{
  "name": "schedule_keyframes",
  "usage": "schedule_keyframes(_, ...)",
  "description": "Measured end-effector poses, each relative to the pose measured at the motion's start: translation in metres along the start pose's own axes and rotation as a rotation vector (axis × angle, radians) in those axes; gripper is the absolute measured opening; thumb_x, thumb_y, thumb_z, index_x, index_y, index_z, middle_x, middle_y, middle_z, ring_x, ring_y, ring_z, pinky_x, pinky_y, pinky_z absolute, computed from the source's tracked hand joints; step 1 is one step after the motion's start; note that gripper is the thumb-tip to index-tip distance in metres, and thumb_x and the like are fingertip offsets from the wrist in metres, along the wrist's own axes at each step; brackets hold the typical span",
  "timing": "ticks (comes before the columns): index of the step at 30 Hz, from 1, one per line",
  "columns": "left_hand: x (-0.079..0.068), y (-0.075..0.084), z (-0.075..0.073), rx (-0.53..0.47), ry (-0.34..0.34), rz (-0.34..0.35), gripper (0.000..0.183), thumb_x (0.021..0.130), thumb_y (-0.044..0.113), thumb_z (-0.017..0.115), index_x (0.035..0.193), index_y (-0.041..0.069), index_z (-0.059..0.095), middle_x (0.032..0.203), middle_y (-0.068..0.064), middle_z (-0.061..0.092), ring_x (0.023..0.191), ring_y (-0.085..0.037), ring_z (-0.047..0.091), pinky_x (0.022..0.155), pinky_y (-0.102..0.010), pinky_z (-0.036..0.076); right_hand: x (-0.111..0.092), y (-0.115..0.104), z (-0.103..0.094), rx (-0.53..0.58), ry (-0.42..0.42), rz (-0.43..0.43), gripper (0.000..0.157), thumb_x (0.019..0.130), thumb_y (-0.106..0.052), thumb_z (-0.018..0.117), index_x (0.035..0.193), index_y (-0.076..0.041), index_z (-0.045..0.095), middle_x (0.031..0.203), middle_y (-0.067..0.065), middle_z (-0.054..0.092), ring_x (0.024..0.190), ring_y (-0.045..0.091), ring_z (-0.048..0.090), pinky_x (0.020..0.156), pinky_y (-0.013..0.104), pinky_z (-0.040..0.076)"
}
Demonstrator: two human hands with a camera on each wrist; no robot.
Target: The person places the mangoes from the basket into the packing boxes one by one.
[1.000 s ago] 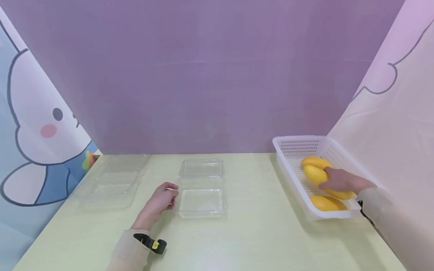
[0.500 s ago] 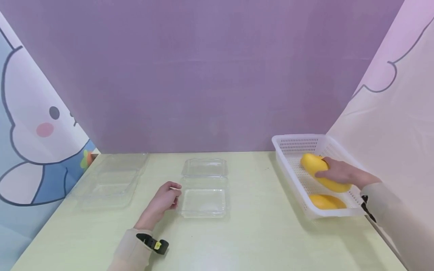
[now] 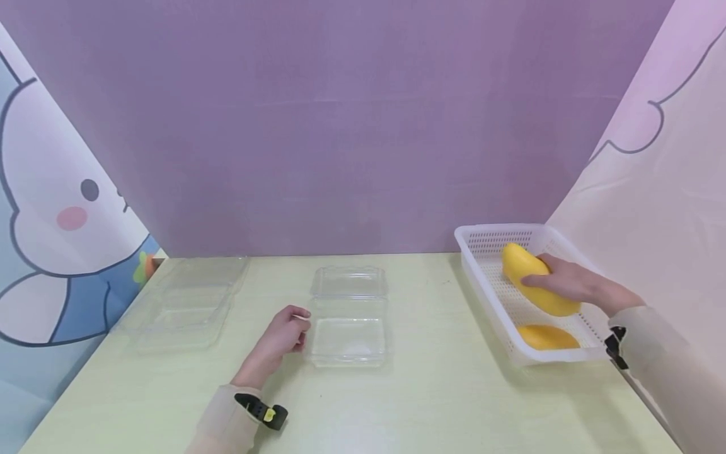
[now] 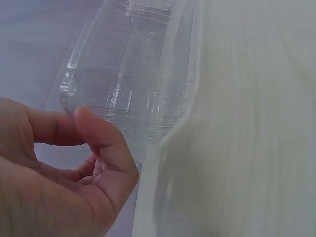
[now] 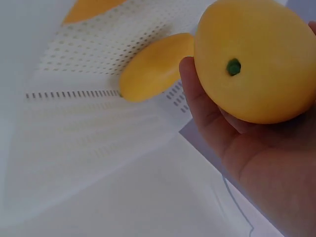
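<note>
My right hand grips a yellow mango above the floor of a white perforated basket. In the right wrist view, the held mango turns its small green stem end to the camera, and fingers curl round its side. Another mango lies below in the basket. Near the basket's front end lies a mango. At the table's middle stands an opened clear plastic container, its lid folded back. My left hand pinches that container's left edge between thumb and index finger.
More clear plastic containers, nested or overlapping, lie on the left of the pale table. A purple panel rises along the back edge. Printed cloths stand at the left and right sides.
My right hand has lifted the mango from the others in the basket and tilted it. The clear container has slid slightly right together with my left hand.
</note>
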State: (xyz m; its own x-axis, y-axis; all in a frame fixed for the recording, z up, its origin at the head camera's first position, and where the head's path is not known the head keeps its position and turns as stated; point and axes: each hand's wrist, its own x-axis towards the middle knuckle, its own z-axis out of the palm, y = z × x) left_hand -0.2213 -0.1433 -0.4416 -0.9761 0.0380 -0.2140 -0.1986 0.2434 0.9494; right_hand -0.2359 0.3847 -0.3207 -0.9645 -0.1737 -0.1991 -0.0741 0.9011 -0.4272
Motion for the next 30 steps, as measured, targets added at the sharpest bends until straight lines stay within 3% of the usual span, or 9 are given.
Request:
schedule_keyframes(22, -0.006, 0.002, 0.015, -0.065, -0.042, -0.010, 0.029, 0.093, -0.001, 0.050, 0.122, -0.006, 0.050, 0.088, -0.013, 0.052, 0.069, -0.020, 0.054, 0.060, -0.030, 0.051, -0.010, -0.036, -0.007, 0.147, 0.050, -0.062, 0.070, 0.105, -0.046, 0.048, 0.149, 0.003, 0.026, 0.102, 0.013, 0.058, 0.086, 0.025, 0.058, 0.072, 0.036, 0.047)
schedule_keyframes(30, -0.006, 0.001, 0.020, -0.075, -0.051, -0.007, 0.030, 0.093, -0.001, 0.050, 0.122, -0.007, 0.049, 0.087, -0.013, 0.053, 0.068, -0.020, 0.054, 0.061, -0.030, 0.052, -0.014, -0.048, -0.009, 0.145, 0.078, -0.110, 0.068, 0.104, -0.045, 0.050, 0.151, 0.000, 0.027, 0.106, 0.014, 0.056, 0.089, 0.026, 0.056, 0.074, 0.037, 0.046)
